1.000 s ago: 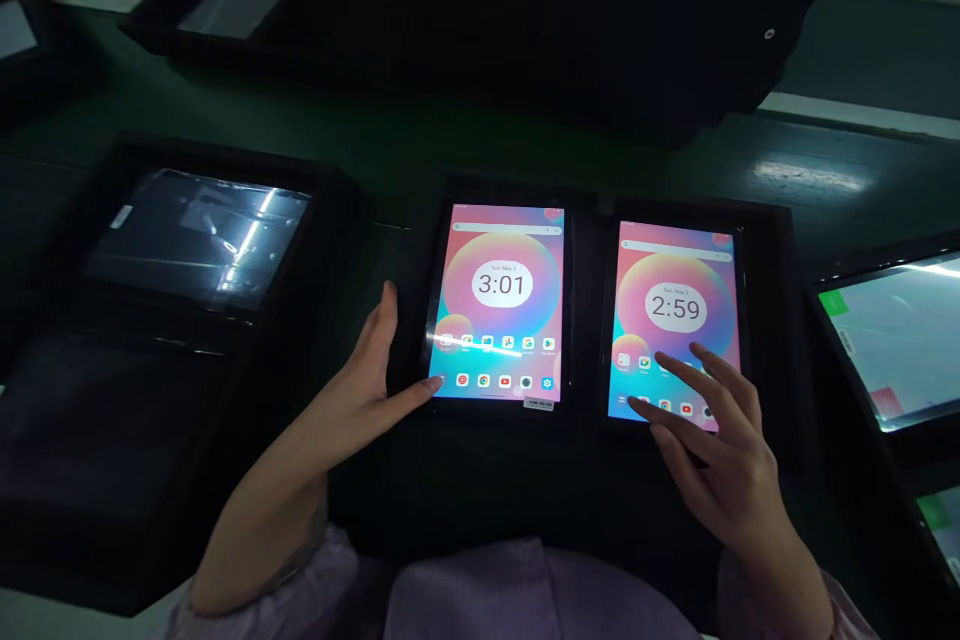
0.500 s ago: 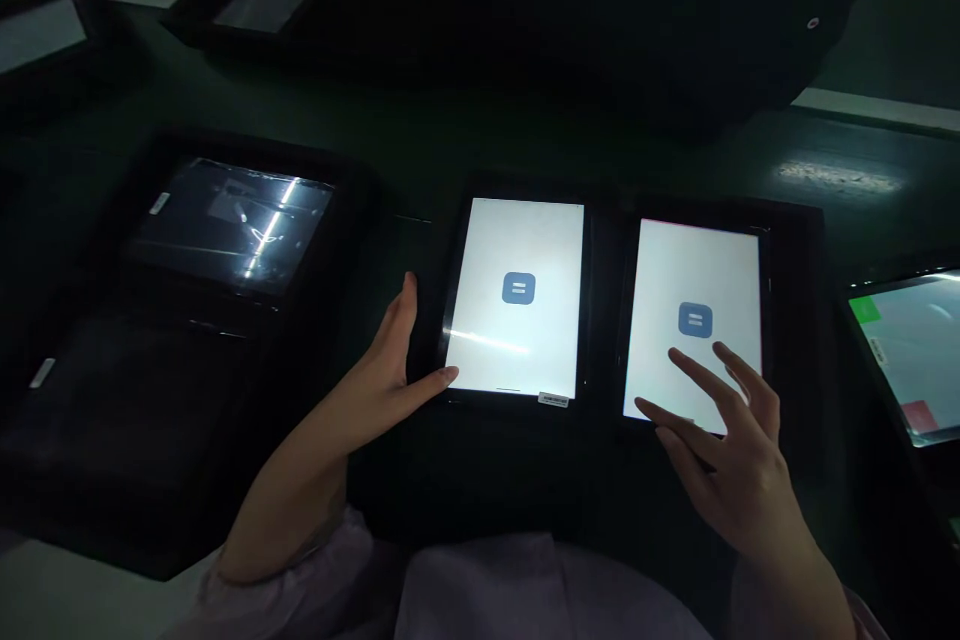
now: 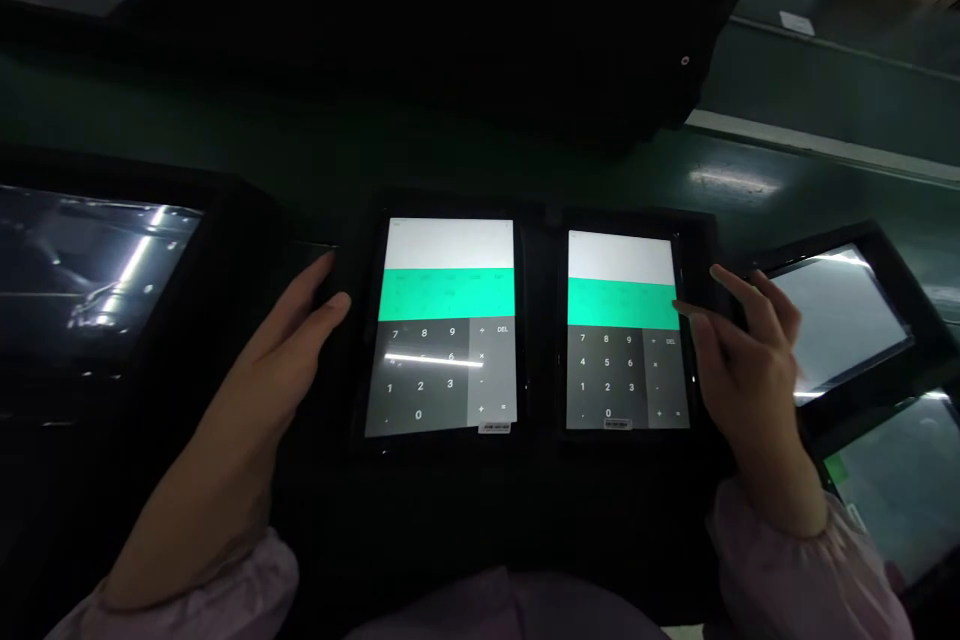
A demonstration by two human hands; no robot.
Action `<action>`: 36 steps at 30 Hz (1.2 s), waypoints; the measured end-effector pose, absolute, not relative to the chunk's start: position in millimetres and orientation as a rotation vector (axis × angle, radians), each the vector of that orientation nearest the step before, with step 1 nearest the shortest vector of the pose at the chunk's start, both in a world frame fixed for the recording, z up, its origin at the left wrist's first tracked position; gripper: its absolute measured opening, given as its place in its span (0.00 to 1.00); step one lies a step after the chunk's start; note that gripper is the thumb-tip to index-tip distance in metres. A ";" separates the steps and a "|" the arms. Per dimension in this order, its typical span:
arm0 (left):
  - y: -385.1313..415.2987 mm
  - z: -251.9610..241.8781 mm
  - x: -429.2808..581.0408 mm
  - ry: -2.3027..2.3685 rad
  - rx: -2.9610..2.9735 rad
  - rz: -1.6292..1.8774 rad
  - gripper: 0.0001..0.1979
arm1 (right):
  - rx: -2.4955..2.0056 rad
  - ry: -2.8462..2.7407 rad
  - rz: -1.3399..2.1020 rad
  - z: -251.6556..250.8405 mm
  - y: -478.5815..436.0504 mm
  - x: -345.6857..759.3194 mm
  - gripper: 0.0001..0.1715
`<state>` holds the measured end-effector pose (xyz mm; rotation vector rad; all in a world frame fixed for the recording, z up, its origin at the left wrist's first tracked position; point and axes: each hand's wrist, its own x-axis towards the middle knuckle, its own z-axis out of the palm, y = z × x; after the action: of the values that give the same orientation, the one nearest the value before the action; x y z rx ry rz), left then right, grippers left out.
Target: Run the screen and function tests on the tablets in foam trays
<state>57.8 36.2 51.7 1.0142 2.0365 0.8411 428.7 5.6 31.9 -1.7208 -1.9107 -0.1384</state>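
Two tablets lie side by side in front of me, both lit with a calculator keypad under a green band. My left hand (image 3: 289,340) is just left of the left tablet (image 3: 442,350), apart from it, holding nothing, with thumb and fingers extended. Close against the right edge of the right tablet (image 3: 622,350) is my right hand (image 3: 750,350), its fingers spread. One of its fingertips overlaps that tablet's edge near the green band; whether it touches the glass I cannot tell. Each tablet carries a small barcode label at its bottom edge.
A dark-screened tablet in a black tray (image 3: 82,260) lies at the left. Two more lit tablets (image 3: 847,310) (image 3: 900,480) stand at the right. A large black shape (image 3: 450,30) fills the far side, with a pale ledge (image 3: 810,145) behind it.
Both screens have switched from a white page with a blue icon to a calculator. My right hand has moved off the screen to its right edge; my left hand has drawn away leftward. The view has shifted right.
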 end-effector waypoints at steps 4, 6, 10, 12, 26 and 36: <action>56.6 46.5 59.9 2.057 0.693 1.065 0.23 | -1.657 -1.934 -0.151 18.5 11.1 420.2 0.15; 63.0 44.9 59.8 2.052 0.690 1.159 0.22 | -1.637 -1.986 -0.125 16.6 10.1 418.2 0.15; 68.6 46.8 64.2 2.191 0.712 1.092 0.21 | -1.667 -1.996 -0.094 18.4 8.8 421.8 0.15; 69.2 47.2 65.9 2.235 0.720 1.082 0.20 | -1.698 -1.925 -0.116 19.0 8.6 423.7 0.15; 72.0 48.4 67.8 2.204 0.685 1.116 0.12 | -1.702 -1.864 -0.119 23.6 5.2 415.5 0.15; 70.0 39.0 60.0 2.210 0.727 1.132 0.13 | -1.530 -2.111 0.131 28.6 -7.0 381.9 0.15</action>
<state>60.0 70.0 39.0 0.7273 2.2102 1.1317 381.9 -7.0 28.6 -1.5300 -2.1105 0.1311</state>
